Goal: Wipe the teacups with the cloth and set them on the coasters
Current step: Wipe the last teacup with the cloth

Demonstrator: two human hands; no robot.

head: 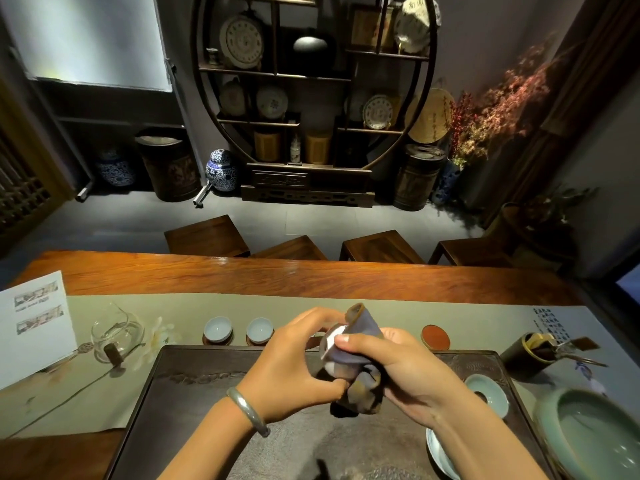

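Two teacups (217,328) on coasters far left | both hands pinching cloth (360,344) round third cup (333,337) | red coaster (435,337) free

2 pale-blue teacups (217,328) upright on coasters (218,339), side by side. 3rd cup (333,337) wrapped in dark cloth (360,355). Red coaster (435,336) bare.

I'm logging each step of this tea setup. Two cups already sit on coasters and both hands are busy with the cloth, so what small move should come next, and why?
Probably keep turning the teacup inside the cloth a little longer: the left hand and right hand have it wrapped above the tray, and the red coaster waits bare.
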